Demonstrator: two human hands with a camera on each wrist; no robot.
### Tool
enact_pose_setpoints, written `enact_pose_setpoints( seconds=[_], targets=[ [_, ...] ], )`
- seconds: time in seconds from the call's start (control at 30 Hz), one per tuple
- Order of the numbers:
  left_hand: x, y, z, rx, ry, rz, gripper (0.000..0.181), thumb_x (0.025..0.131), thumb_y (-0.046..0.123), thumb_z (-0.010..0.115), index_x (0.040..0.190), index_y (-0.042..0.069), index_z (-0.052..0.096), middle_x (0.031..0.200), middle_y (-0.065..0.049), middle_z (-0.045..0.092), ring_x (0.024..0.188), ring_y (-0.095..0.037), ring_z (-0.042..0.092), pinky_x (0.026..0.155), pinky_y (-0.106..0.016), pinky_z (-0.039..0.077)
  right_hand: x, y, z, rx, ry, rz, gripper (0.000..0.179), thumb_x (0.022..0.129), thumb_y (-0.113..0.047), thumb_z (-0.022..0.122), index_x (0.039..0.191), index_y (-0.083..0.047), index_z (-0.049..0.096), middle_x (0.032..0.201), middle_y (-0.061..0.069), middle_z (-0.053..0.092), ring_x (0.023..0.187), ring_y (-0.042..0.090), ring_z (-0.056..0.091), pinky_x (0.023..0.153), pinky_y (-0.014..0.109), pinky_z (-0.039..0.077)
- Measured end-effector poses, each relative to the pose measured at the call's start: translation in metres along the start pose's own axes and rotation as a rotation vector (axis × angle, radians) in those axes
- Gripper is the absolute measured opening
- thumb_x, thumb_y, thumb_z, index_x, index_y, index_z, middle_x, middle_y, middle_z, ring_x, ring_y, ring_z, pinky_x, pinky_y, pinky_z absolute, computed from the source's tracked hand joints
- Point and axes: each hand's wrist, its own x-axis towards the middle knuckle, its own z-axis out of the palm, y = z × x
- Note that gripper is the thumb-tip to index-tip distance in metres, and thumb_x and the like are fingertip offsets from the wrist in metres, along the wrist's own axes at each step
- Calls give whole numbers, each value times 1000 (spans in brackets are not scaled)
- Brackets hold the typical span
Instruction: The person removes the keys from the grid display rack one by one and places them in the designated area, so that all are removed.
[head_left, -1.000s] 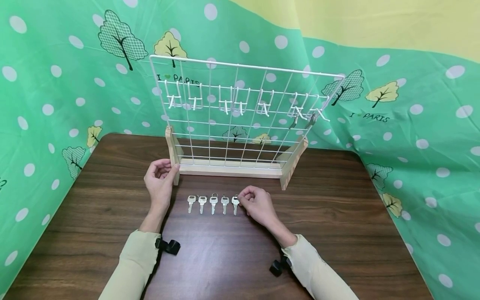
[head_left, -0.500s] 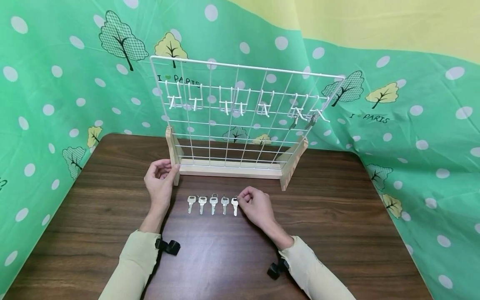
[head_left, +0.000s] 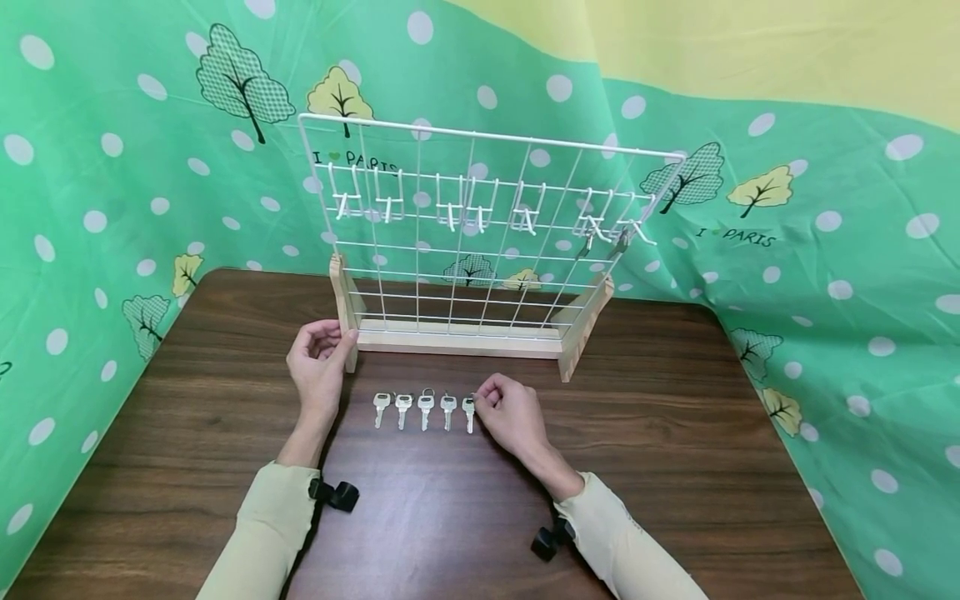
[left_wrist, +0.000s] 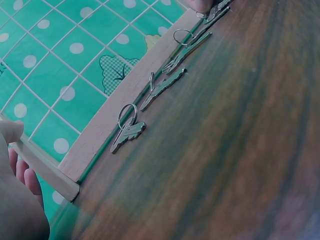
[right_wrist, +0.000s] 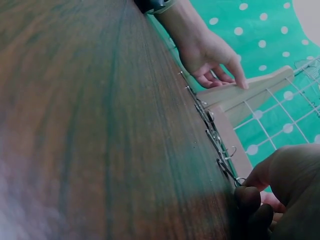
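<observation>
A white wire grid rack (head_left: 480, 133) stands on a light wooden base (head_left: 457, 343). My left hand (head_left: 317, 367) grips its left wooden side support (head_left: 344, 308), thumb in front. Before the base, several silver keys (head_left: 426, 410) with small rings lie in a row. At the row's right end, my right hand (head_left: 513, 412) pinches the rightmost key (head_left: 468, 415) near its head. The right wrist view shows thumb and finger at that key's ring (right_wrist: 240, 181); the fingertips partly hide it. In the left wrist view, a ringed key (left_wrist: 128, 131) lies nearest the support.
Several white hooks (head_left: 450, 212) hang along the grid's upper part. Keys (head_left: 621, 242) dangle from the hooks at the right end. The rack stands on a dark wooden table (head_left: 660, 467). A green dotted cloth (head_left: 832, 333) hangs behind and beside the table.
My right hand and forearm have shifted very slightly left, still at the rightmost key, which has moved a touch toward me. The left hand stays on the support.
</observation>
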Motion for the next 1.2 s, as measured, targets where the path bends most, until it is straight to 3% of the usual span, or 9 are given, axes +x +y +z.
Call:
enact_pose_setpoints(
  seconds=[0.2, 0.47, 0.77, 1.2],
  targets=[
    [0, 0, 0, -2, -3, 4, 28, 87, -13, 84, 110, -17, 69, 90, 2, 70, 82, -9, 64, 75, -19, 54, 3, 18, 8, -67, -21, 48, 13, 88, -17, 76, 80, -26, 73, 63, -19, 60, 53, -2, 52, 51, 25, 45],
    [1, 0, -2, 8, 10, -8, 25, 87, -13, 84, 109, -13, 71, 89, 3, 70, 81, -9, 64, 74, -19, 53, 6, 22, 11, -100, -46, 109, 14, 90, -20, 78, 80, -28, 72, 61, -22, 58, 52, 0, 55, 55, 27, 48],
    [0, 0, -1, 11, 6, -10, 26, 87, -13, 84, 110, -15, 70, 89, 3, 70, 82, -9, 64, 75, -20, 53, 1, -1, -2, -3, 5, 11, 9, 86, -12, 74, 80, -18, 73, 60, -15, 59, 52, 2, 52, 49, 24, 43],
    [0, 0, 0, 11, 5, -6, 27, 87, -13, 84, 110, -16, 70, 89, 2, 70, 81, -9, 64, 75, -20, 53, 0, -5, -7, 44, -15, 29, 6, 89, -10, 73, 84, -13, 74, 60, -10, 61, 46, 5, 56, 47, 26, 44]
  ],
)
